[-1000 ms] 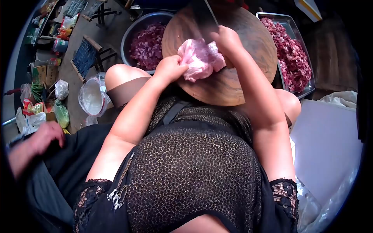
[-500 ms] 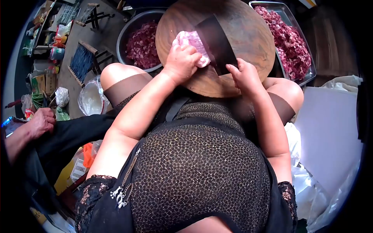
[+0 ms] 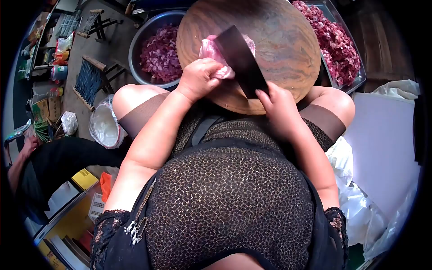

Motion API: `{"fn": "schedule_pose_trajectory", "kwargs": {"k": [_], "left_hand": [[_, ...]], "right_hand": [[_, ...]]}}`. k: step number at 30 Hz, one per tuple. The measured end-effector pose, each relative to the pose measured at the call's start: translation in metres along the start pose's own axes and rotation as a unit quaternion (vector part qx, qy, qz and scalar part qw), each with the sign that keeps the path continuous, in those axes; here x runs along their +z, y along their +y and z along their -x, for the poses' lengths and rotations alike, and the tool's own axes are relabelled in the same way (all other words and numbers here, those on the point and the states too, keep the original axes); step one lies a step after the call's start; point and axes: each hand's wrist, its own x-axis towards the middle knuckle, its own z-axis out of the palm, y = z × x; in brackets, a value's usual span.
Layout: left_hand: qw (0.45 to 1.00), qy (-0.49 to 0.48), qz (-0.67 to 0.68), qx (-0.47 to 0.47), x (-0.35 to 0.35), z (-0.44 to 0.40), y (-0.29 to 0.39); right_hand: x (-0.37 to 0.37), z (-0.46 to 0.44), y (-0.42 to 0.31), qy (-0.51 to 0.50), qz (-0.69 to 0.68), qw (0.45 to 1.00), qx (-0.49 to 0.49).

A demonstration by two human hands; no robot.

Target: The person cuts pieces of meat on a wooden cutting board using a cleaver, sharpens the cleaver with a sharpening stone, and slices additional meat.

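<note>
A piece of pink meat [image 3: 210, 48] lies on the round wooden block [image 3: 288, 40]. My left hand [image 3: 198, 77] is closed on the near left edge of the meat. In my right hand [image 3: 277, 104] is the handle end of a wide dark cleaver [image 3: 241, 60]; the handle itself is hidden by the fingers. The blade slants up and left across the meat, and some meat shows on its far right side.
Left of the block stands a metal bowl [image 3: 133, 49] of cut meat; to its right, a metal tray [image 3: 358, 82] holds more. A plastic-lined bucket [image 3: 106, 123] is by my left knee. Another person's hand [image 3: 30, 145] and dark-clothed leg are at far left.
The cleaver, raised at the top a second ago, has come down over the meat. My left hand has shifted left with the meat. The other person's hand has moved away up and left.
</note>
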Motion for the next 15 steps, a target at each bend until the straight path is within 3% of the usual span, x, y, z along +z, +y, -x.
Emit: {"fn": "schedule_pose_trajectory", "kwargs": {"k": [5, 7, 9, 11, 12, 15], "left_hand": [[0.997, -0.016, 0.057, -0.049, -0.001, 0.003, -0.005], [0.997, -0.024, 0.068, -0.008, 0.0, 0.007, 0.0], [0.998, -0.032, 0.004, 0.053, 0.002, 0.016, 0.001], [0.999, -0.043, -0.004, 0.026, -0.002, 0.027, 0.008], [0.999, -0.044, -0.005, 0.011, -0.005, 0.031, 0.012], [1.0, -0.012, 0.01, 0.01, -0.008, 0.032, 0.01]], "right_hand": [[0.034, -0.076, -0.017, 0.01, 0.071, 0.997, -0.042], [0.034, -0.104, -0.029, 0.041, 0.067, 0.993, -0.09], [0.023, -0.129, -0.034, -0.073, -0.044, 0.996, 0.01], [0.015, -0.131, -0.023, 0.014, -0.018, 0.999, -0.033], [0.008, -0.131, -0.018, -0.013, -0.07, 0.997, 0.03], [0.0, -0.112, -0.011, 0.031, -0.075, 0.996, 0.032]]}}
